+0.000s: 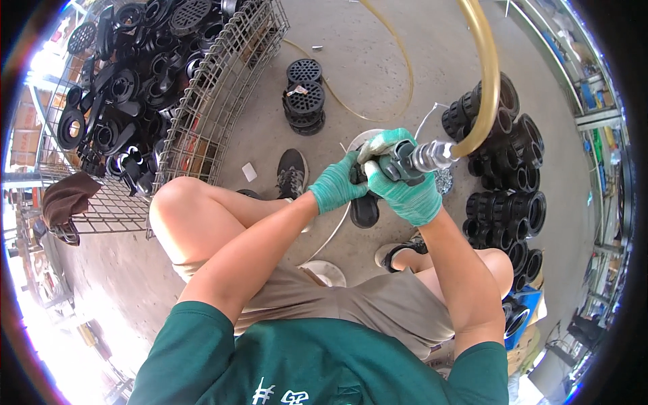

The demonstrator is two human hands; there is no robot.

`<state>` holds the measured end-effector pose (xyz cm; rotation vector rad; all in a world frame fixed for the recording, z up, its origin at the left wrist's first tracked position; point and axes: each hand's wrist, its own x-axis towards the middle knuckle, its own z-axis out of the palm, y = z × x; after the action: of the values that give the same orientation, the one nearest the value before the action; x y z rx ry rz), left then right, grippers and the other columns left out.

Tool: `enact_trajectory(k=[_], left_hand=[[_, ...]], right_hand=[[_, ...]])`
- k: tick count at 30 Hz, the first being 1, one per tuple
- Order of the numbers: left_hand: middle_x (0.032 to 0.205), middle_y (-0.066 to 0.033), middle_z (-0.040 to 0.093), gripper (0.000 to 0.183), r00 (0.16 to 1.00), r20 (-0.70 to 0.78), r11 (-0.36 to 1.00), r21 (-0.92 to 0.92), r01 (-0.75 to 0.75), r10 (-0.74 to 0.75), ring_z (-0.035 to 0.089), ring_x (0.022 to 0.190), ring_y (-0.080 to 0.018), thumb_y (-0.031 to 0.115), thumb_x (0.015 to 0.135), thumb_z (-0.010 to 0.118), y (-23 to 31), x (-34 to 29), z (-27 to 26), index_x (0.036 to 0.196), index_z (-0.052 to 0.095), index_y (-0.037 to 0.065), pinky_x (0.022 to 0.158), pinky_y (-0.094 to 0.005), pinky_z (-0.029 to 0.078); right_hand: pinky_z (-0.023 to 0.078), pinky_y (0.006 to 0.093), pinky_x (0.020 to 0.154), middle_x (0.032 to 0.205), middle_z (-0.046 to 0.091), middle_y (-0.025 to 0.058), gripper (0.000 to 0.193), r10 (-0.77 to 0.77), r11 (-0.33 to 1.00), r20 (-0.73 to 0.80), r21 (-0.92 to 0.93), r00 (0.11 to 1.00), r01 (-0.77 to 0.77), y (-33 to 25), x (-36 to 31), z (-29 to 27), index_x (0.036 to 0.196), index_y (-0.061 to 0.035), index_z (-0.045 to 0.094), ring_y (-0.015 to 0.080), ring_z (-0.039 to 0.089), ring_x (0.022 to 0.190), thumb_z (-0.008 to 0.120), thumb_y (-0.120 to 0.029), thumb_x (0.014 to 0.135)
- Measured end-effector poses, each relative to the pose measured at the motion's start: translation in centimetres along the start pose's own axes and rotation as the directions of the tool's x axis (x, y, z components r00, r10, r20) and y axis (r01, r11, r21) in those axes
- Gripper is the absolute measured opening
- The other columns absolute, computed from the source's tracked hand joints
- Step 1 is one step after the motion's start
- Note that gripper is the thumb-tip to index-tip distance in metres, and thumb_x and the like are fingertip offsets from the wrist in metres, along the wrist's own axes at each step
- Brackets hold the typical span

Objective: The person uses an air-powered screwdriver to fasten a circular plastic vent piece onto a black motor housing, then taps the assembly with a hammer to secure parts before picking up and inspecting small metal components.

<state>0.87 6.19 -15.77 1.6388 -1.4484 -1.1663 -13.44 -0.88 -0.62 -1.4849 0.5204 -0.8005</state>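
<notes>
A wire basket [219, 101] heaped with black plastic parts [125, 84] stands to my left, with a brown cloth [71, 197] draped at its near edge. Ahead, a stack of round grated parts [305, 98] stands on the concrete floor [351, 74]; to my right, black ring fittings [499, 202] stand in close-set groups, with a blue container [530, 314] near my right knee. An amber hose [489, 81] arches down from above, joins a metal coupling [432, 156] and obstructs the space above my right hand [413, 197]. My hands, in green gloves, are close together in front of me: the right is clamped around the hose-fed tool [399, 165], the left [337, 185] around a black part [358, 175]. The part sits between both hands, directly beside the tool; its detail is partly hidden by my fingers. Floor extends between the grated stack and the ring fittings, crossed by a loop of hose [410, 67]. The basket wall bounds the left side; shelving [597, 121] bounds the far right, beyond the fittings.
</notes>
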Motion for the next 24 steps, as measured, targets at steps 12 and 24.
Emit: enact_trajectory(k=[12, 24], left_hand=[[0.109, -0.0163, 0.070, 0.069, 0.997, -0.072, 0.947, -0.321, -0.023, 0.000, 0.069, 0.100, -0.0277, 0.022, 0.082, 0.081, 0.6, -0.4, 0.4, 0.140, 0.048, 0.005, 0.091, -0.0403, 0.054], [0.117, -0.0233, 0.063, 0.035, 0.906, 0.210, 0.155, -0.947, 0.282, -0.366, 0.064, 0.100, -0.0346, 0.021, 0.104, 0.044, 11.7, -1.2, -6.8, 0.121, 0.058, -0.006, 0.102, -0.0508, 0.053]], right_hand=[[0.055, 0.0286, 0.082, 0.104, 0.070, 0.0040, 0.028, -0.016, 1.000, 0.034, 0.002, 0.999, 0.015, -1.6, 0.8, -0.9, 0.111, -0.0031, 0.065, 0.0112, 0.065, 0.093, 0.071, 0.005, 0.085], [0.054, 0.0253, 0.072, 0.093, 0.069, -0.0009, 0.023, 0.328, 0.941, -0.121, -0.041, 0.937, -0.335, -4.9, 0.5, -5.5, 0.110, -0.0039, 0.067, 0.0072, 0.062, 0.079, 0.072, -0.004, 0.088]])
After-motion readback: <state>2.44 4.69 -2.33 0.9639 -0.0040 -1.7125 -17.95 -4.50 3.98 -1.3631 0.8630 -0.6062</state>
